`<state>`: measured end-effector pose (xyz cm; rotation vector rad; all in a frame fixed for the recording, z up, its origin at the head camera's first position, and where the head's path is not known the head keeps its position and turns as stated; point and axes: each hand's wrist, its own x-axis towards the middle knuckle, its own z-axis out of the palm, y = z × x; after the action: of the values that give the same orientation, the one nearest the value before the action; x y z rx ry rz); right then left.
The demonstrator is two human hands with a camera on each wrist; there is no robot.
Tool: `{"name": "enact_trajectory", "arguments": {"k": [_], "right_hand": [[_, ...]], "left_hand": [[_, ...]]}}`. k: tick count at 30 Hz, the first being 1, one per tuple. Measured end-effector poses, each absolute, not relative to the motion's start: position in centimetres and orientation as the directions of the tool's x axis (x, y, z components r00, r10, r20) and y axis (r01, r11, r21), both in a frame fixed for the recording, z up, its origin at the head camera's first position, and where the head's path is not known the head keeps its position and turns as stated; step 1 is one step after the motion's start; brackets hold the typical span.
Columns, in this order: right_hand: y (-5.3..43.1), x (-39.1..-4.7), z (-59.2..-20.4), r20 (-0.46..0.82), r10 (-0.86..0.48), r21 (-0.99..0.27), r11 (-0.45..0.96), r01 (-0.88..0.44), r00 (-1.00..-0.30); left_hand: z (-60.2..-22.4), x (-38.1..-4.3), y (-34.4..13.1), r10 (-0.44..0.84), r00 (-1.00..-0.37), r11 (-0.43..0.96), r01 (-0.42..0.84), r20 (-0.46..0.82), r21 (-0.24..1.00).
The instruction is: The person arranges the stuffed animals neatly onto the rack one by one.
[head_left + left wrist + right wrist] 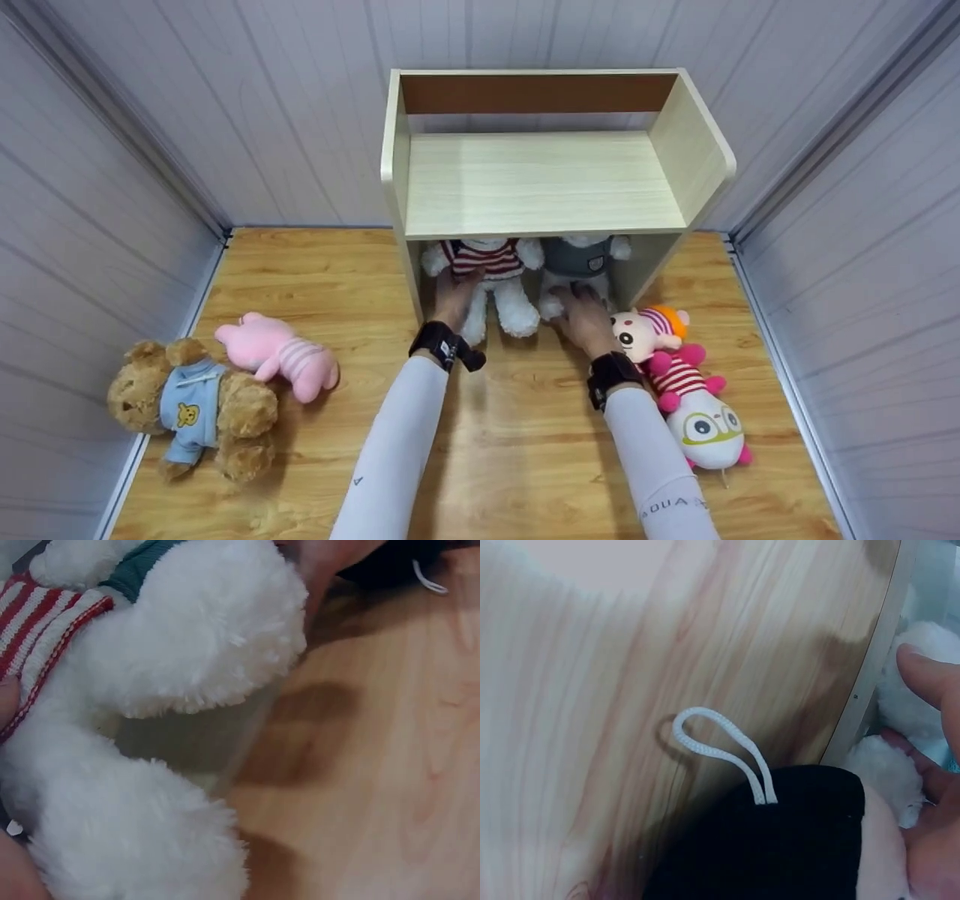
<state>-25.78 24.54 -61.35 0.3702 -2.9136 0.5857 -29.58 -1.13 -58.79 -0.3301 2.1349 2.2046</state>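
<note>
Counted six stuffed toys. Two white ones sat in the lower part of the shelf point(540, 184): the striped-shirt toy point(487, 260) left, the dark-shirt toy point(576, 259) right. Left hand point(452, 300) had its thumb on the striped one; fingers hidden, so can't tell if it gripped. Right hand point(586, 321) pinched the other's leg. Shelf board blocked both heads, btw. On the floor, brown bear point(196, 401) and pink toy point(281, 354) lay left; orange-hat toy point(636, 336) and glasses toy point(709, 429) right. Right sleeve point(652, 461) read something like "AQUA"; the dark shirt's badge point(595, 264) was too tiny to read.
</note>
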Motion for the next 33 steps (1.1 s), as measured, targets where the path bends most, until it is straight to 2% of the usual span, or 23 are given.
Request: {"name": "enact_trajectory", "arguments": {"k": [5, 8, 11, 14, 16, 20, 23, 28, 33], "right_hand": [[24.5, -25.9, -61.5, 0.175, -0.206, -0.362, 0.896, -0.258, -0.963], [24.3, -25.8, -61.5, 0.181, -0.203, -0.361, 0.896, -0.257, -0.962], [24.1, -25.6, -61.6, 0.207, -0.213, -0.362, 0.89, -0.277, -0.955], [24.1, -25.6, -61.7, 0.23, -0.225, -0.37, 0.88, -0.299, -0.947], [24.2, -25.6, -61.7, 0.241, -0.224, -0.37, 0.878, -0.303, -0.944], [24.4, -25.9, -61.6, 0.241, -0.208, -0.363, 0.887, -0.287, -0.948], [24.5, -25.9, -61.5, 0.216, -0.201, -0.369, 0.889, -0.27, -0.956], [24.4, -25.9, -61.3, 0.166, -0.192, -0.378, 0.894, -0.242, -0.967], [24.3, -25.8, -61.3, 0.143, -0.197, -0.379, 0.894, -0.238, -0.97]], "left_hand": [[-57.8, -30.9, 0.1, -0.058, -0.992, -0.134, -0.101, -0.109, 0.986], [-57.8, -30.9, 0.8, -0.028, -0.993, -0.128, -0.108, -0.112, 0.986], [-58.4, -30.9, 1.3, -0.022, -0.991, -0.012, -0.131, -0.131, 0.991], [-59.7, -31.4, 1.7, -0.033, -0.988, 0.191, -0.152, -0.148, 0.97], [-60.4, -31.8, 2.0, -0.057, -0.987, 0.333, -0.162, -0.151, 0.929], [-60.8, -32.3, 2.6, -0.119, -0.987, 0.513, -0.157, -0.111, 0.844], [-60.3, -32.3, 2.8, -0.108, -0.991, 0.554, -0.122, -0.074, 0.823], [-59.8, -32.4, 2.7, 0.057, -0.997, 0.507, -0.011, -0.047, 0.862], [-60.5, -32.6, 2.2, 0.103, -0.989, 0.535, -0.035, -0.106, 0.844]]}}
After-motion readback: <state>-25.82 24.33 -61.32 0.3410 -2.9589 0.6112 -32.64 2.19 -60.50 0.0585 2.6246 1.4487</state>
